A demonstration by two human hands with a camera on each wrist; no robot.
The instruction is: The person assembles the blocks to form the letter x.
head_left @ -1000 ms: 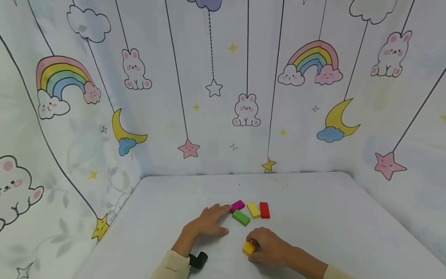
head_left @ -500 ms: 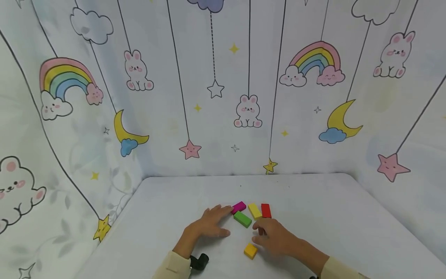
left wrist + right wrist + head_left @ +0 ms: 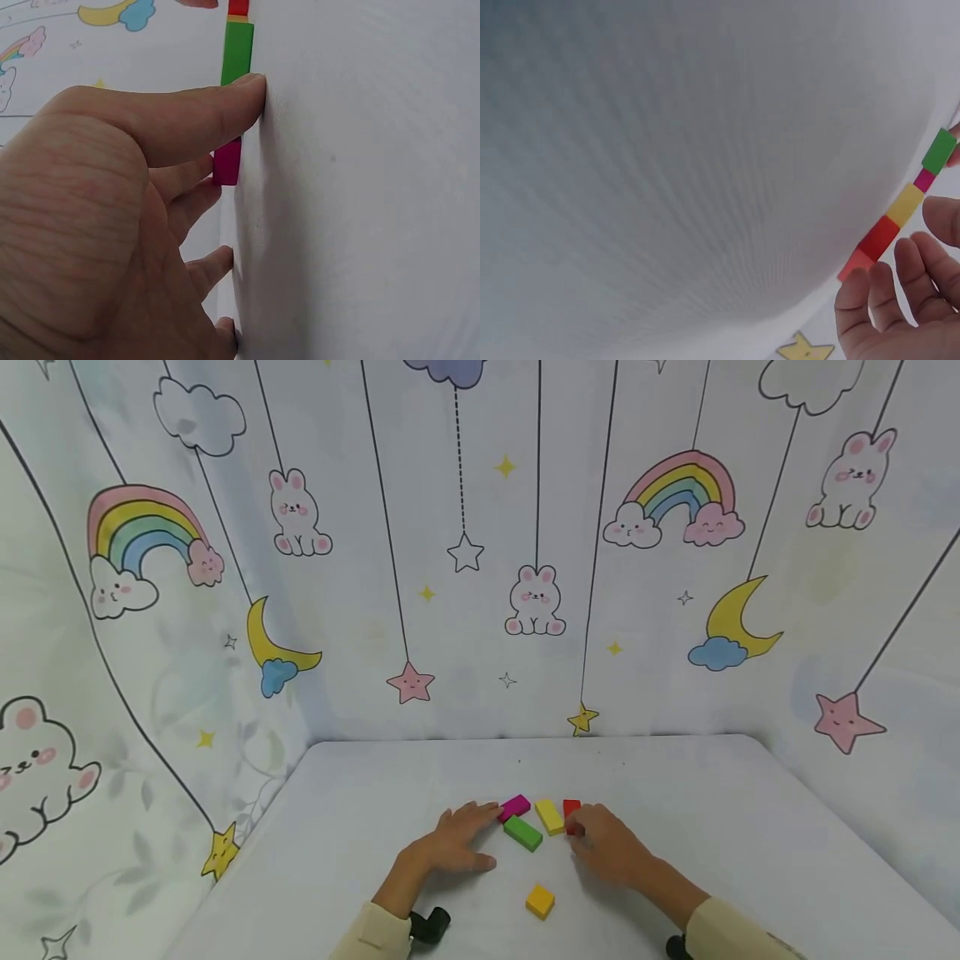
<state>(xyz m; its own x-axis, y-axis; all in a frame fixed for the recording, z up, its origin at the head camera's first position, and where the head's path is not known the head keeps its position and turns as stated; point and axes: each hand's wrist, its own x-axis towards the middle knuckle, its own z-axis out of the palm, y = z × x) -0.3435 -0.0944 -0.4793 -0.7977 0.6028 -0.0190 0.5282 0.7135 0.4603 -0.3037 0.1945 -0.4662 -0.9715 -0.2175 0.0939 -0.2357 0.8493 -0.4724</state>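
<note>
My left hand (image 3: 453, 842) rests on the white table with fingers spread. Its fingertips are at the near-left end of the magenta block (image 3: 514, 808); whether they touch is unclear. In the left wrist view the thumb (image 3: 225, 112) overlaps the green block (image 3: 237, 52) and hides part of the magenta one. My right hand (image 3: 609, 847) is at the red block (image 3: 572, 807), covering its near-right part. In the right wrist view the thumb stands apart from the loosely bent fingers, which are close to the red block (image 3: 877, 238). The yellow block (image 3: 549, 817) lies just left of it.
An orange-yellow block (image 3: 540, 902) lies alone nearer the front. A black object (image 3: 430, 926) is by the left wrist, another dark one (image 3: 677, 947) by the right sleeve. A patterned cloth (image 3: 480, 610) with bunnies and stars rises behind the table.
My right hand has let go of the orange-yellow block and moved away and rightward to the red block. My left hand has stayed in place by the magenta block.
</note>
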